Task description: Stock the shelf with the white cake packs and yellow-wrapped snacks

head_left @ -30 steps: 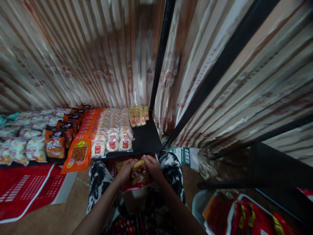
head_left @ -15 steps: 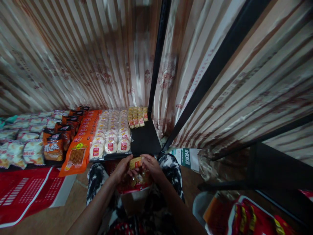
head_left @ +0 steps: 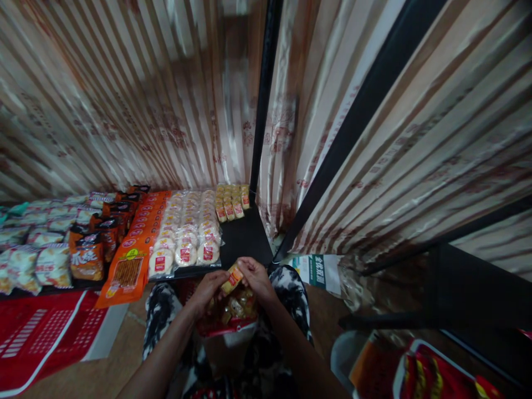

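Between my two hands is a small yellow snack packet with a red label, tilted up to the right. My left hand pinches its left end. At its upper right end, my right hand is closed on it. Just below, between my knees, sits a red-rimmed container with more shiny yellow packets inside. Several like packets stand in short rows at the back corner of the black shelf, beyond my hands.
Left along the shelf lie clear-wrapped round white crackers, orange snack bags, brown-orange bags and white packs. A red basket is at lower left. Black posts and striped curtain stand behind; red packages are at lower right.
The packet has turned from nearly level to tilted, its right end raised. My right hand has moved slightly up with it. The view has shifted a little.
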A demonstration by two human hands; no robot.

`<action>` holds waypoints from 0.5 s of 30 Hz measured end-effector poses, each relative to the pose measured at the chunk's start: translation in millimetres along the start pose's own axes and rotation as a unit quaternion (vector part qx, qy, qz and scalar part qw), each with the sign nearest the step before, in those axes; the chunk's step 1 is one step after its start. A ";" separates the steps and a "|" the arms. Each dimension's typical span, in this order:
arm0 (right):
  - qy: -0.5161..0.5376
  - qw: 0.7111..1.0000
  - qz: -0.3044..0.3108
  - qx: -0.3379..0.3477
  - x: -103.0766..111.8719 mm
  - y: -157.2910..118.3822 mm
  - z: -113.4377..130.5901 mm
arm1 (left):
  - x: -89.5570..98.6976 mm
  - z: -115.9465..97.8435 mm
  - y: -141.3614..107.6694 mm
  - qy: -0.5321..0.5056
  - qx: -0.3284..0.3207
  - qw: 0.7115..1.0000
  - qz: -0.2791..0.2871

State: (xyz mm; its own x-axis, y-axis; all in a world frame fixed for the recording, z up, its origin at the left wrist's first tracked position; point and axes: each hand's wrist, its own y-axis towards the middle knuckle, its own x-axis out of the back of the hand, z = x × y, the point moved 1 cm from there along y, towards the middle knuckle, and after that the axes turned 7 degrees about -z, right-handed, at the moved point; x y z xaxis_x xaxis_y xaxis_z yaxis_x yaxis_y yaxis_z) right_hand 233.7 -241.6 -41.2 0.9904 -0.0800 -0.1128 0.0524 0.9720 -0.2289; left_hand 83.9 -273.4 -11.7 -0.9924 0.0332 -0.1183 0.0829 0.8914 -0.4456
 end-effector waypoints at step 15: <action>-0.112 0.980 -0.078 0.143 -5.8 -8.2 8.8 | -28.2 -8.7 29.9 -0.067 -0.102 0.984 -0.130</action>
State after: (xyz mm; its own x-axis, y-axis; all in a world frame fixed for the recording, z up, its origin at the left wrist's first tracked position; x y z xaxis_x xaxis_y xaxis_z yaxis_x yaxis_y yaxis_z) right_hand 228.6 -247.1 -30.2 0.9689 -0.2139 0.1244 0.2081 0.9764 0.0578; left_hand 113.6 -243.7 -14.0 -0.9558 -0.2553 -0.1461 -0.2053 0.9347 -0.2903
